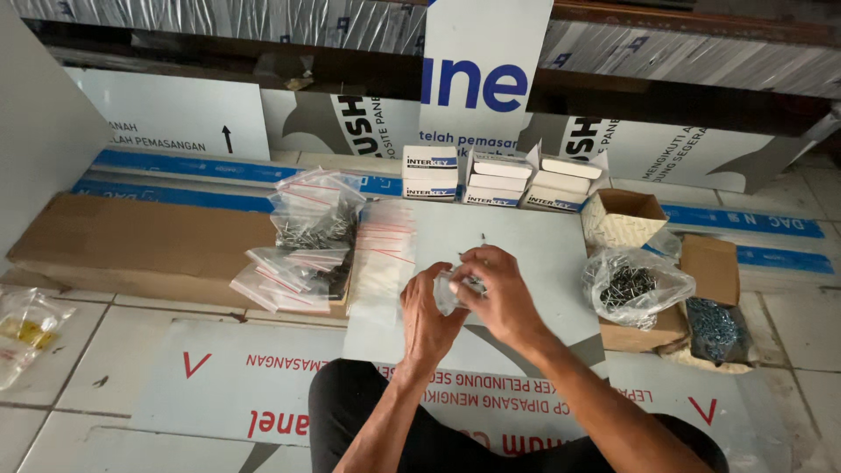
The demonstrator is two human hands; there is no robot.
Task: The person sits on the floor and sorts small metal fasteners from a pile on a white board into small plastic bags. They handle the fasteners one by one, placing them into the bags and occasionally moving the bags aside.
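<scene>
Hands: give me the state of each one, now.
Left hand: closed on a small clear bag.
Right hand: pinching the same small clear bag from the other side.

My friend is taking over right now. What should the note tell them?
Left hand and right hand together hold a small clear bag above the grey panel; fingers pinch its top.
Filled small bags are piled to the left, empty ones beside them.
Loose dark screws sit in a big plastic bag on the right.
Done: a pile bagged. Left: plenty of screws.

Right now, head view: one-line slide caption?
Both hands, left hand and right hand, hold a small clear bag above a grey panel.
</scene>
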